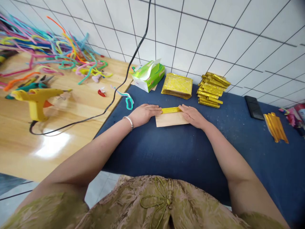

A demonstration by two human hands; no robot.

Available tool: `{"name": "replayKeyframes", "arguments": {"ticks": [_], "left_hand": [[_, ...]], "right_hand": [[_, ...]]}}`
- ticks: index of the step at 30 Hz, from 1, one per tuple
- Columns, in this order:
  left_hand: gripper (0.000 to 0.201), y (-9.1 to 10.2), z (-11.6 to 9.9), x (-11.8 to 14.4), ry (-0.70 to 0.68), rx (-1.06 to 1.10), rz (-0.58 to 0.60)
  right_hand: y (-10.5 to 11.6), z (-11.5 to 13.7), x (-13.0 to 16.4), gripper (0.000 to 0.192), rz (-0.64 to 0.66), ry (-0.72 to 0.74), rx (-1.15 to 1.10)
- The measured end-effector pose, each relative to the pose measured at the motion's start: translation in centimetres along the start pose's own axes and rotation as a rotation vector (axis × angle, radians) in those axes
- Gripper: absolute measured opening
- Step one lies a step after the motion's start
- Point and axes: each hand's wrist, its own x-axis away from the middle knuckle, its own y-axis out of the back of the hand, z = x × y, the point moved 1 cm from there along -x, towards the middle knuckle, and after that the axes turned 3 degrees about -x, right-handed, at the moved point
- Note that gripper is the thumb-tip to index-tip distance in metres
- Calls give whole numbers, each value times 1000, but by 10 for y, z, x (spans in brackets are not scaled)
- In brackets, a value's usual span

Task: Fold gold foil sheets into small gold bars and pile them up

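A sheet of gold foil paper [172, 119] lies on the dark blue table mat with its plain tan side up. Along its far edge runs a folded gold band. My left hand [145, 114], with a silver bangle at the wrist, holds the left end of this fold, fingers together and pressed down. At the other end, my right hand [192, 115] keeps hold of the fold and covers the sheet's upper right corner. Both thumbs are mostly hidden. Behind my hands are a flat stack of gold paper [177, 85] and a pile of folded gold strips [212, 89].
A green tissue box [149, 76] stands by the tiled wall. On the right lie a black phone [254, 107] and more gold strips [276, 127]. The wooden table at left holds a yellow glue gun [38, 100], its black cord [114, 95], pliers [35, 85] and colourful pipe cleaners [64, 54].
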Motion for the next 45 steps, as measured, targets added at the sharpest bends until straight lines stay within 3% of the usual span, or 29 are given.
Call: {"name": "replayKeyframes", "arguments": {"ticks": [4,10,13,25,31,36,40,45], "left_hand": [[55,6,1,6,25,7,46],[64,23,-15,9,85,-25,133],[68,26,-20,9,93,-32,169],[69,13,-32,4,186,-33,103],[62,11,-31,3,197,8,62],[50,11,-31,1,134,31,82],[54,8,-28,2,113,72,100],[56,7,-25,4,136,190,31]], "right_hand": [[4,-5,4,64,78,62,-17],[9,-6,3,103,172,117,-1],[10,-4,2,112,186,130,14],[2,-7,0,82,96,41,-13],[2,-9,0,55,97,41,-24],[0,-12,0,58,122,33,-1],[-1,-12,0,60,120,39,12],[0,-12,0,56,50,77,-47]]}}
